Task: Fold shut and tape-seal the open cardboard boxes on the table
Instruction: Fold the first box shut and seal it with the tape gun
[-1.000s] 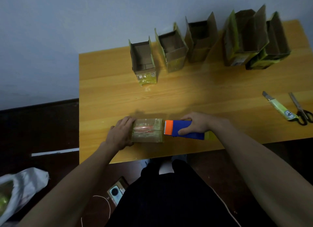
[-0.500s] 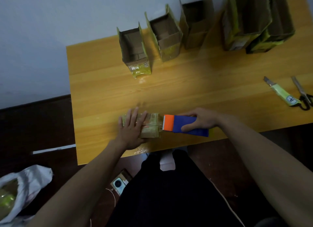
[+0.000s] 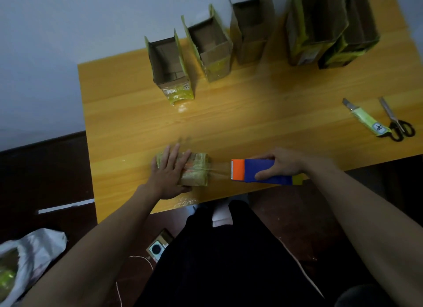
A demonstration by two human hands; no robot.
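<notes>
The left hand [image 3: 168,175] lies flat with straight fingers on the closed box [image 3: 196,172] near the table [image 3: 251,114] edge at 6 o'clock. The right hand [image 3: 282,163] grips the dispenser [image 3: 258,171] at 3 o'clock of the box, apart from it, and a clear tape strip [image 3: 220,168] seems to span between them. Five open boxes [image 3: 170,66] stand at 12 o'clock.

A wooden table [image 3: 251,114] stands against a pale wall [image 3: 68,31], over seemingly dark flooring [image 3: 41,169].

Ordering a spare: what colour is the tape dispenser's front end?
Orange, on the blue tape dispenser; head view.
</notes>
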